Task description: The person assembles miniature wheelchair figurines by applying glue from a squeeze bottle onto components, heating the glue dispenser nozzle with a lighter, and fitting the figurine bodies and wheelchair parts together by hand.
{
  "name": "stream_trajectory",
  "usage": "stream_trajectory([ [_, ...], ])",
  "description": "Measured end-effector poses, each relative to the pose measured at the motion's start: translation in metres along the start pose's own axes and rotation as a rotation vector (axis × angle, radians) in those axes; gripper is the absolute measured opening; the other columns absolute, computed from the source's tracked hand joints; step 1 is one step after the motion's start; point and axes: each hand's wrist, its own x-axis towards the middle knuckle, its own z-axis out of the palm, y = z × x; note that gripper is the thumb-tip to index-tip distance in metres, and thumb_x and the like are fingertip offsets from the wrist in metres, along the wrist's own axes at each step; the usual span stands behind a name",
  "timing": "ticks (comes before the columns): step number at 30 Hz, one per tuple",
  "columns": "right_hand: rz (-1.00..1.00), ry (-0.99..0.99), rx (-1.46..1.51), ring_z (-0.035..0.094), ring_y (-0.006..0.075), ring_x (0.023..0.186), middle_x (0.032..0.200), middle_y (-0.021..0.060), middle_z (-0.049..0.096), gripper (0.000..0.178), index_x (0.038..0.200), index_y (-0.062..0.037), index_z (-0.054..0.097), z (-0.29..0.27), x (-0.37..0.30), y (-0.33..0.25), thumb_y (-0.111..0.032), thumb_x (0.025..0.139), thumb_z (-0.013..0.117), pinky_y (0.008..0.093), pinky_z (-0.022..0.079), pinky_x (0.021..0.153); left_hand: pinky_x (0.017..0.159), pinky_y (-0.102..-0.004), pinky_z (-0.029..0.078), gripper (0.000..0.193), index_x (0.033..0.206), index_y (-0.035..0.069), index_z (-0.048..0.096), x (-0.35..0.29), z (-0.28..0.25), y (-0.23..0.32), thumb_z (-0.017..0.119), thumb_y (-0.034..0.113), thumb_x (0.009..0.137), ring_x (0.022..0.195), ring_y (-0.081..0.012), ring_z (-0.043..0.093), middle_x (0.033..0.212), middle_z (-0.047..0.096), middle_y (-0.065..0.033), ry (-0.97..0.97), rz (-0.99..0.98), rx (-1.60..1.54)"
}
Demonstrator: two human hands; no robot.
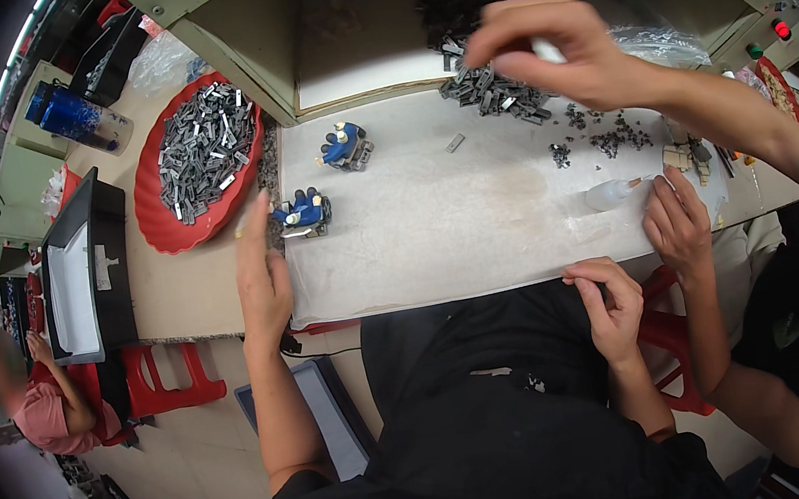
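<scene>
My left hand [265, 285] is open at the left edge of the white work sheet, fingers stretched away from me. Close by its fingertips sits a small toy with a blue seated figure on a dark wheeled base [304, 213]. A second, similar blue toy [344, 147] stands a little farther back. My right hand [613, 307] is over the sheet's near edge at the right, thumb and forefinger drawn together. Whatever may be between those fingertips is too small to make out. A lone grey rectangular piece [454, 142] lies mid-sheet.
A co-worker's hand [560, 47] reaches over a heap of dark parts [490, 96]; their other hand [678, 221] is by a white squeeze bottle [609, 194]. Small black bits [619, 138] lie nearby. At left are a red dish [153, 196] of grey parts and a black tray [111, 277].
</scene>
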Motion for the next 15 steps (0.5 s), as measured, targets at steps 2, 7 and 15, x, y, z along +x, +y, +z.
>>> stream_trajectory([
  [2, 0.029, 0.031, -0.016, 0.057, 0.0166, 0.068, 0.075, 0.0117, 0.059, 0.012, 0.082, 0.0044, 0.058, -0.005, -0.005, 0.001, 0.008, 0.074, 0.050, 0.0234, 0.044, 0.063, 0.097, -0.0335, 0.027, 0.048, 0.120, -0.002, 0.039, 0.008, 0.003, 0.013, 0.049, -0.006, 0.073, 0.115, -0.0250, 0.040, 0.121, 0.045, -0.0147, 0.175, 0.055, -0.044],
  [7, -0.006, 0.149, 0.051, 0.056, 0.0157, 0.067, 0.075, 0.0117, 0.058, 0.013, 0.084, 0.0043, 0.057, -0.008, -0.005, -0.003, 0.009, 0.075, 0.049, 0.0237, 0.044, 0.061, 0.097, -0.0399, 0.025, 0.039, 0.112, 0.002, 0.046, 0.062, 0.028, 0.075, 0.057, 0.012, 0.075, 0.104, -0.0266, 0.047, 0.110, 0.051, -0.0131, 0.196, 0.034, 0.228],
  [15, -0.056, 0.296, 0.121, 0.054, 0.0152, 0.066, 0.078, 0.0115, 0.057, 0.016, 0.086, 0.0036, 0.056, -0.012, -0.008, 0.010, 0.011, 0.074, 0.050, 0.0228, 0.043, 0.061, 0.094, -0.0460, 0.026, 0.026, 0.089, 0.003, 0.054, 0.083, 0.053, 0.049, 0.063, 0.018, 0.070, 0.085, -0.0285, 0.055, 0.086, 0.060, -0.0111, 0.036, 0.050, 0.496],
])
